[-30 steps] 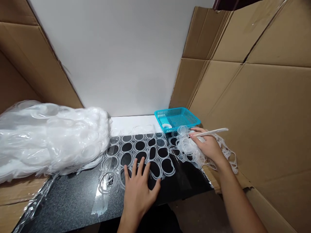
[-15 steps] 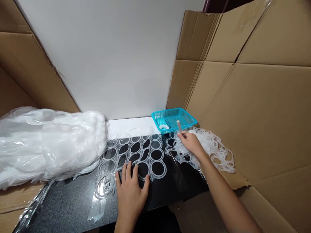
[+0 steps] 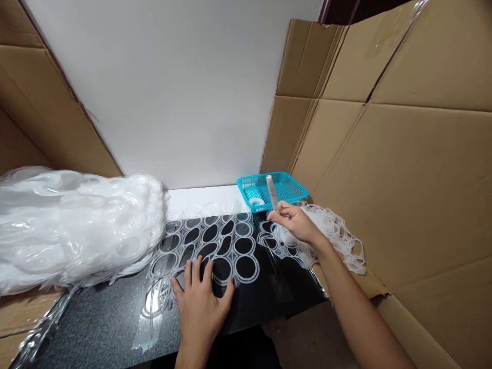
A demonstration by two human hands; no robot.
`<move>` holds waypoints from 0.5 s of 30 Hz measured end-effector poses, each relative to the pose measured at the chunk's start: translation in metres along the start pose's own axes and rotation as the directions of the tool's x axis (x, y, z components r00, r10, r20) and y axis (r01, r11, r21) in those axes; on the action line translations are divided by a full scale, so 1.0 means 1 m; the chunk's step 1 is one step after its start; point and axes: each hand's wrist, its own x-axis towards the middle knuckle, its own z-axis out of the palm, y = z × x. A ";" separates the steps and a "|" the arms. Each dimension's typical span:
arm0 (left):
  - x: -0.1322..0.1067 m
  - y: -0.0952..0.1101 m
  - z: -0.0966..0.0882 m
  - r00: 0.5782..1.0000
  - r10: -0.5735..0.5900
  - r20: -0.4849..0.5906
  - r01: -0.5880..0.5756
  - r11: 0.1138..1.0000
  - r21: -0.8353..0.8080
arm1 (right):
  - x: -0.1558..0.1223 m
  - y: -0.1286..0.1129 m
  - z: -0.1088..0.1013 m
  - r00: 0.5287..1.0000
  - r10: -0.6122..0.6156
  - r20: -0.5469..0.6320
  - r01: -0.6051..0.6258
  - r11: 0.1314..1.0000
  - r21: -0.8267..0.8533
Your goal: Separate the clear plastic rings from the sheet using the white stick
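A clear plastic sheet with rows of round and curved cut-outs lies flat on the dark speckled tabletop. My left hand rests on its near edge, fingers spread and palm down. In my right hand is a whitish, translucent stick, gripped between thumb and fingers and pointing up and slightly left; its exact kind is unclear. That hand hovers above a tangled heap of clear ring-patterned scraps. Behind it stands a turquoise plastic basket with a white ring inside.
A tall pile of white, translucent plastic sheets fills the left side. Cardboard walls rise on the right and left, with a white panel at the back. Clear tape lies at the table's front left.
My right hand has moved slightly left and up, and more of the stick now shows. My left hand stays on the sheet, its fingers a little more bent. The view has shifted slightly.
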 end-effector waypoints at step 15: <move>0.006 -0.010 -0.004 0.985 -0.018 -0.173 0.000 0.995 -0.104 | 0.011 0.055 0.099 0.985 0.159 0.067 -0.171 0.949 0.264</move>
